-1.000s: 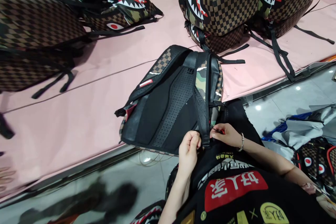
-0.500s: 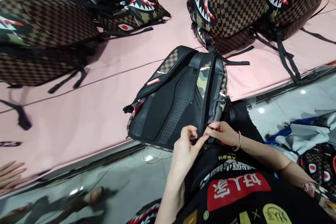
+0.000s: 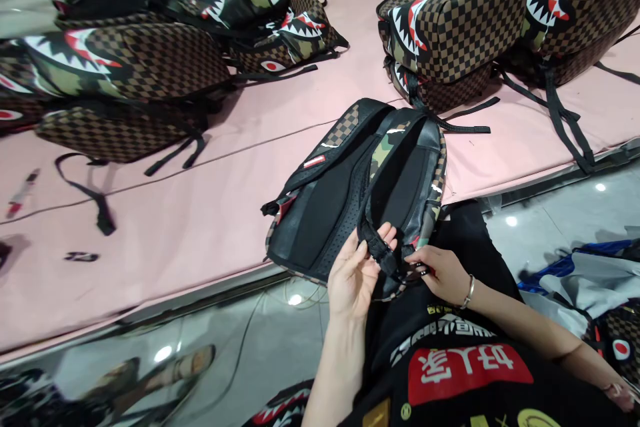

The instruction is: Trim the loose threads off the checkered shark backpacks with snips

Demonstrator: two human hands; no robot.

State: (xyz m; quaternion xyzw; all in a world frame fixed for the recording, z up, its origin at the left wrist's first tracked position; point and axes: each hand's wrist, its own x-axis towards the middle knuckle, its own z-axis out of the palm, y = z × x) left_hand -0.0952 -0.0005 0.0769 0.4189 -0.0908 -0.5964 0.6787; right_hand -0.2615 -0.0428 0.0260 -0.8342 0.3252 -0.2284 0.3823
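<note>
A backpack (image 3: 320,213) lies back side up at the table's near edge, its black padded panel and two shoulder straps showing. Checkered and camouflage patches run along its straps and side. My left hand (image 3: 353,273) is curled around the lower end of one shoulder strap (image 3: 367,213), near its black buckle and webbing, and lifts it off the panel. Close by on the right, my right hand (image 3: 443,273) is closed in a pinch at the bag's lower corner. A small dark item shows under its fingers, too hidden to name.
Checkered shark-mouth backpacks (image 3: 165,67) are piled on the pink table (image 3: 200,213) at the left. More backpacks (image 3: 475,20) stand at the back right, their straps trailing forward. A small black piece (image 3: 81,257) and a red-and-white pen-like item (image 3: 23,193) lie at the left.
My left hand has taken hold of the shoulder strap and raised it into an arch. My right hand has moved slightly right and down, away from the left. The view has shifted left.
</note>
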